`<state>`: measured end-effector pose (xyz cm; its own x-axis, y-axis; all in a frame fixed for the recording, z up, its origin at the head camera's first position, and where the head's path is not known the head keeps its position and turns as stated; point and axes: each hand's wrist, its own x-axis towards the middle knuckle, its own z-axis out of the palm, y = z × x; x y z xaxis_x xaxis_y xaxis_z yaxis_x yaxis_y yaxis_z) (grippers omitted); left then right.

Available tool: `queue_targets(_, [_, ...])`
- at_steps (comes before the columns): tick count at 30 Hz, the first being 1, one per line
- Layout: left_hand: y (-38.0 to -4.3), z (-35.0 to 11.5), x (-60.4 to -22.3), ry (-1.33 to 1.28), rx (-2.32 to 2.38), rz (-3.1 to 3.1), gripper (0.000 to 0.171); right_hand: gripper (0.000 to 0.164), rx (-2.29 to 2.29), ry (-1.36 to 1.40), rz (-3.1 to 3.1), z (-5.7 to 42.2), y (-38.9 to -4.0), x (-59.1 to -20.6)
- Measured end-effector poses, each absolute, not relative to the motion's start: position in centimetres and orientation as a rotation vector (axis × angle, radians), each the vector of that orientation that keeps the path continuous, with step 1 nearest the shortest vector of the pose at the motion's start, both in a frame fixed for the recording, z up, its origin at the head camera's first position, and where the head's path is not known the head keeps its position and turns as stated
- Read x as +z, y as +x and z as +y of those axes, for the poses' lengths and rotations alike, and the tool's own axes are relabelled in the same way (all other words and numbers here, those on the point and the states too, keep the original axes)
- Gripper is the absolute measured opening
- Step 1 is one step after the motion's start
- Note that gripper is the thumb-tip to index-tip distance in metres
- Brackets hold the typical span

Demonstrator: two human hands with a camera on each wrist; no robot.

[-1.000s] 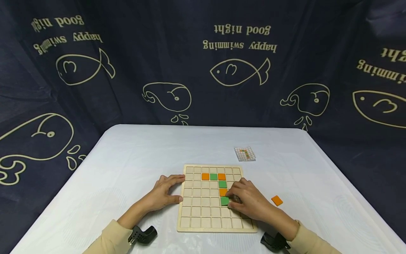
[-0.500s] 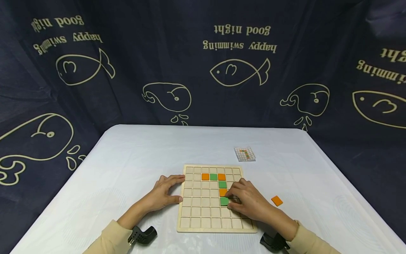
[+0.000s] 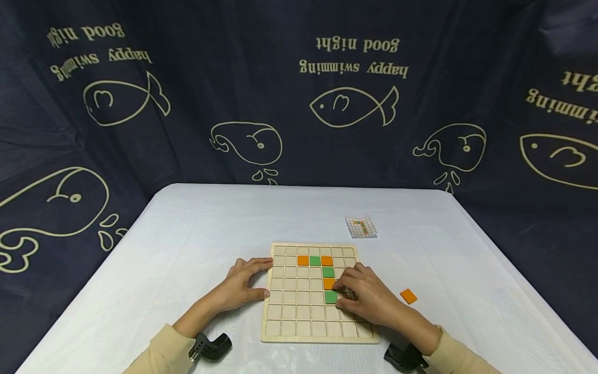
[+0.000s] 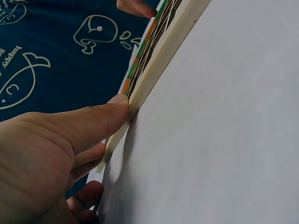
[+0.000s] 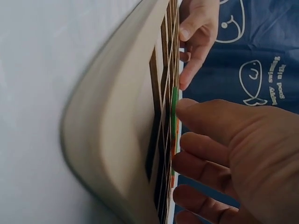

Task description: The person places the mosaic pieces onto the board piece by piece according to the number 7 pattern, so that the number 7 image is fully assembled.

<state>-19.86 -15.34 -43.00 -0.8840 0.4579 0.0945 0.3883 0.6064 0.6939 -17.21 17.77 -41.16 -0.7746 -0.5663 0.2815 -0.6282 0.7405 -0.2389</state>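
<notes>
A wooden grid board [image 3: 303, 326] lies on the table. Orange and green square tiles form a row near its far side and a column running down from that row's right end. At the column's near end, a green tile [image 3: 330, 297] sits between the thumb and index finger of my right hand [image 3: 369, 296], which pinch it at its right side. In the right wrist view, the thumb [image 5: 187, 109] touches the green edge. My left hand [image 3: 238, 285] rests against the board's left edge, thumb and fingers spread apart. The left thumb [image 4: 105, 116] presses that edge in the left wrist view.
One loose orange tile [image 3: 408, 296] lies on the white table [image 3: 196, 223] right of my right hand. Beyond the board is a small pattern card [image 3: 361, 227] with a coloured grid. A dark printed curtain [image 3: 299, 156] hangs behind the table.
The green tile at my right fingertips shifts very slightly within its place. Both hands otherwise keep their positions, and the board stays put.
</notes>
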Motion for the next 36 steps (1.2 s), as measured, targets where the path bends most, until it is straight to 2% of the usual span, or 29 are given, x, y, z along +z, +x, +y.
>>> queue_targets(36, [-19.7,-15.3,-42.9,0.695,1.133,2.742,0.065,0.027,0.558,0.726,-2.699,24.2,-16.9,-40.3])
